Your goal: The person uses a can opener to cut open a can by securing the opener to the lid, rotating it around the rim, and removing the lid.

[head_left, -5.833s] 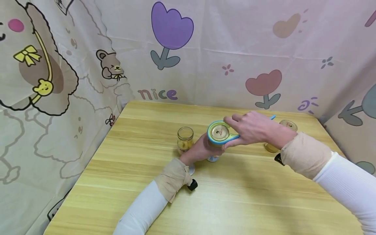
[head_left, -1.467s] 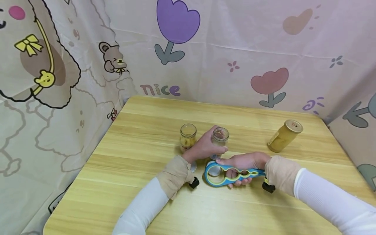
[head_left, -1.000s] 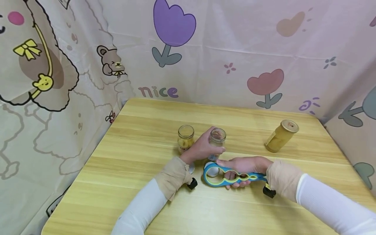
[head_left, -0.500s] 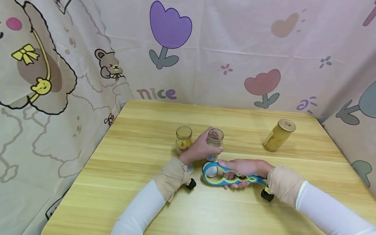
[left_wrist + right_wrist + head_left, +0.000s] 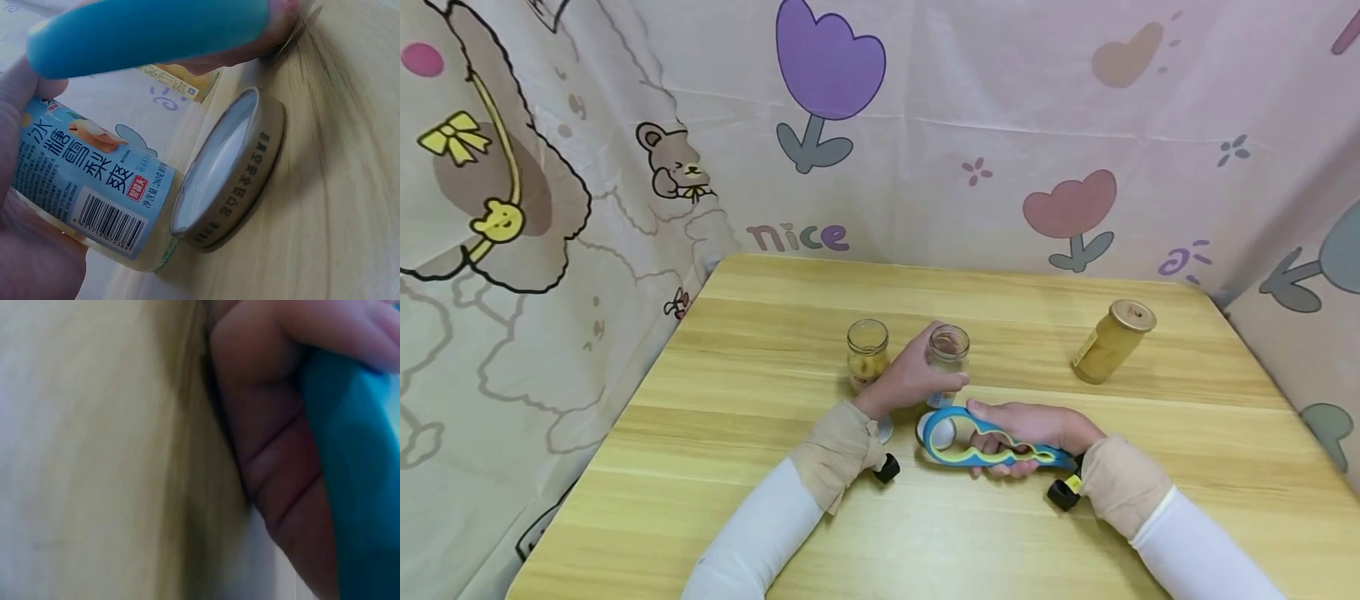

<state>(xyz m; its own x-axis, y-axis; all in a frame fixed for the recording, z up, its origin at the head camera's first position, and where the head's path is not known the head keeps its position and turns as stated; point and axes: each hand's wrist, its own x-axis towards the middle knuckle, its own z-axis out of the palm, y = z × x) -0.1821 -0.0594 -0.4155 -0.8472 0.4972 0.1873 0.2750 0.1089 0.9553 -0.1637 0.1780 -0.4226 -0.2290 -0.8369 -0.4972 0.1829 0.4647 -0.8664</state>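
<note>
My left hand [image 5: 913, 375] grips an uncapped glass jar [image 5: 949, 357], its fingers round the side. A blue label [image 5: 94, 169] with a pear picture and barcode shows in the left wrist view. Just in front of the jar a gold-rimmed lid [image 5: 234, 178] lies on the table, pale inner side up. My right hand [image 5: 1037, 423] holds a blue and yellow jar opener [image 5: 962, 459] low over the table, its large ring overlapping the lid in the head view. In the right wrist view, fingers [image 5: 275, 425] curl by the opener's blue edge [image 5: 356, 462].
A second uncapped jar [image 5: 867, 362] with yellow fruit stands left of the held one. Another lid [image 5: 884, 428] lies partly hidden by my left wrist. A capped jar [image 5: 1108, 346] stands at the right on the wooden table [image 5: 775, 333]. Printed cloth [image 5: 940, 100] hangs behind.
Earlier the opener sat round the held jar's gold lid; now that lid is off and on the table. My right hand has come down, and lately turned slightly with the opener. The left keeps its grip.
</note>
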